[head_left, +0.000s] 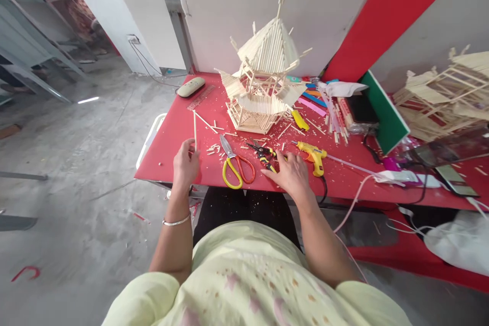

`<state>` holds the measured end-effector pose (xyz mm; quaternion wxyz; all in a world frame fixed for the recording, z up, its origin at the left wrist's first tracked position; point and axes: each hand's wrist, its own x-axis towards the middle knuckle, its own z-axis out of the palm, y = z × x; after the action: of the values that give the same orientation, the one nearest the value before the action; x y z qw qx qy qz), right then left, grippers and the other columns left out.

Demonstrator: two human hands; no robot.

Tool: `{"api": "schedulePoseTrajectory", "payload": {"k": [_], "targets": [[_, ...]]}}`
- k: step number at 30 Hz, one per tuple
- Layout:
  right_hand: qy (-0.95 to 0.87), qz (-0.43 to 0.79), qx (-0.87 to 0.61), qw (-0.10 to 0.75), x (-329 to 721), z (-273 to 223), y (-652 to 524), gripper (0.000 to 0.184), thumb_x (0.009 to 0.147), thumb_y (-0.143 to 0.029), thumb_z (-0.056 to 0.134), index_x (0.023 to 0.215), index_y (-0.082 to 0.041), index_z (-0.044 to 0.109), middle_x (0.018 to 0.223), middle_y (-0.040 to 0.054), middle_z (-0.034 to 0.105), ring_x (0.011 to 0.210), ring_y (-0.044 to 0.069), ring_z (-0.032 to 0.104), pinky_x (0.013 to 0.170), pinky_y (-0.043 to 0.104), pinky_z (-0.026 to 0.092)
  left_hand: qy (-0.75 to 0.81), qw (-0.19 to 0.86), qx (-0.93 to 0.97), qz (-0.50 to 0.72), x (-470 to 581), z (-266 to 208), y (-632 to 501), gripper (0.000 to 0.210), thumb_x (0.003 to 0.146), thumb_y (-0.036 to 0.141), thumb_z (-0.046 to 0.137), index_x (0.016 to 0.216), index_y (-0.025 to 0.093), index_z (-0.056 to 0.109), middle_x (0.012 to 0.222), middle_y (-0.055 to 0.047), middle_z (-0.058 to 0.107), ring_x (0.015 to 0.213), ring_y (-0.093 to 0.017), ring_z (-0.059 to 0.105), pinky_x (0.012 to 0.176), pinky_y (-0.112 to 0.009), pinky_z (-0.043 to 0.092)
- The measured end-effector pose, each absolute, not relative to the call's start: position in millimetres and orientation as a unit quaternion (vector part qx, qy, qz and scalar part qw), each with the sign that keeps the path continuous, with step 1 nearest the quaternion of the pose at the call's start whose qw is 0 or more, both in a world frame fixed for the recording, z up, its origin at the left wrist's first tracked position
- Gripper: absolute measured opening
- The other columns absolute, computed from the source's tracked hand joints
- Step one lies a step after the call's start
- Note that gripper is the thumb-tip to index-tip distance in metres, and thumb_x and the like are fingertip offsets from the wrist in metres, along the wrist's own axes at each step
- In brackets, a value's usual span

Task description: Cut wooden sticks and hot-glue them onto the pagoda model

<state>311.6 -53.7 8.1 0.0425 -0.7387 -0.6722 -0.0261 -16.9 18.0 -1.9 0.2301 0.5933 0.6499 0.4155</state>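
Note:
My left hand (186, 164) is closed on a thin wooden stick (195, 130) that points up and away, over the table's left part. My right hand (292, 170) rests over the pliers (263, 152), which have black jaws and yellow-and-black handles. Its thumb and fingers are spread about the handles, and the pliers lie on the table. Between my hands lie scissors (233, 163) with one yellow and one red handle, blades slightly apart. Behind them stands a pagoda-like model (267, 46) built of wooden sticks.
On the red table (160, 155) lie stick offcuts (214, 149), a yellow glue gun (314, 155), a yellow-handled cutter (300, 119) and a computer mouse (191, 87). Cables and a power strip (401, 178) are at right. Another stick model (439, 91) stands beyond a green board (385, 114).

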Motion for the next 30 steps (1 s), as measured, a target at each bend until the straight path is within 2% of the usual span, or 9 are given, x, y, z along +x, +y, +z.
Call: {"api": "schedulePoseTrajectory", "payload": {"k": [3,7,10,13,16,19,22,26,30], "targets": [[-0.671,-0.020,-0.740,0.039,311.9,8.7,-49.8,0.091,0.079,-0.076,0.065,0.148,-0.018,0.052,0.121,0.0234,0.063,0.117,0.040,0.055,0.096,0.048,0.043,0.525,0.413,0.583,0.462,4.7,7.1,11.9,0.042,0.085,0.035,0.066,0.125,0.024,0.062,0.081,0.000,0.060,0.059,-0.011,0.049,0.055,-0.023,0.039],[-0.668,-0.013,-0.741,0.061,310.7,6.9,-51.1,0.087,0.079,-0.074,0.067,0.145,-0.019,0.054,0.119,0.0207,0.062,0.117,0.038,0.056,0.099,0.048,0.043,0.419,0.584,0.521,0.461,37.3,25.3,-5.5,0.035,0.087,0.050,0.068,0.107,0.022,0.068,0.064,0.003,0.053,0.047,-0.008,0.037,0.045,-0.022,0.026],[-0.673,-0.010,-0.733,0.098,312.0,4.5,-53.9,0.081,0.081,-0.072,0.066,0.142,-0.019,0.057,0.121,0.0196,0.062,0.117,0.036,0.057,0.100,0.048,0.044,0.391,0.602,0.516,0.467,52.1,35.2,-12.8,0.034,0.091,0.053,0.065,0.097,0.020,0.070,0.055,0.004,0.046,0.045,-0.007,0.033,0.045,-0.022,0.024],[-0.679,0.003,-0.708,0.193,315.8,4.7,-51.3,0.065,0.092,-0.064,0.058,0.137,-0.019,0.062,0.127,0.0177,0.061,0.121,0.033,0.057,0.103,0.046,0.046,0.393,0.573,0.515,0.501,58.2,36.6,-10.6,0.030,0.090,0.049,0.067,0.088,0.019,0.069,0.060,0.001,0.054,0.054,-0.009,0.045,0.053,-0.022,0.037],[-0.667,0.031,-0.677,0.308,320.0,8.2,-37.3,0.057,0.097,-0.057,0.053,0.137,-0.018,0.062,0.129,0.0164,0.061,0.124,0.029,0.057,0.106,0.042,0.046,0.380,0.557,0.458,0.580,66.4,33.0,-3.7,0.028,0.089,0.046,0.069,0.082,0.020,0.064,0.100,-0.007,0.070,0.088,-0.014,0.065,0.075,-0.025,0.052],[-0.643,0.099,-0.655,0.384,324.3,9.1,-9.1,0.056,0.094,-0.055,0.057,0.138,-0.020,0.061,0.131,0.0155,0.060,0.122,0.028,0.058,0.105,0.044,0.048,0.333,0.612,0.329,0.638,86.9,30.4,5.4,0.026,0.091,0.041,0.065,0.080,0.020,0.054,0.128,-0.009,0.066,0.117,-0.020,0.066,0.093,-0.034,0.055],[-0.588,0.152,-0.655,0.450,330.9,4.8,28.1,0.056,0.087,-0.046,0.064,0.136,-0.020,0.061,0.130,0.0154,0.060,0.113,0.027,0.061,0.101,0.046,0.050,0.287,0.675,0.188,0.653,116.9,31.6,21.0,0.021,0.097,0.031,0.055,0.079,0.019,0.051,0.130,-0.010,0.066,0.121,-0.024,0.066,0.101,-0.041,0.054],[-0.525,0.151,-0.658,0.518,345.9,2.0,73.7,0.049,0.078,-0.029,0.062,0.126,-0.018,0.066,0.121,0.0133,0.063,0.104,0.026,0.063,0.100,0.046,0.050,0.302,0.673,0.060,0.672,150.2,36.2,52.2,0.026,0.101,0.022,0.043,0.076,0.019,0.049,0.125,-0.008,0.067,0.119,-0.021,0.067,0.103,-0.040,0.053],[-0.513,0.158,-0.645,0.543,362.6,7.5,107.2,0.043,0.078,-0.029,0.057,0.119,-0.020,0.068,0.112,0.0102,0.067,0.106,0.027,0.063,0.099,0.045,0.051,0.324,0.666,0.010,0.672,164.2,36.3,77.7,0.026,0.100,0.016,0.041,0.076,0.019,0.049,0.117,-0.008,0.070,0.120,-0.017,0.065,0.104,-0.036,0.052]]}}
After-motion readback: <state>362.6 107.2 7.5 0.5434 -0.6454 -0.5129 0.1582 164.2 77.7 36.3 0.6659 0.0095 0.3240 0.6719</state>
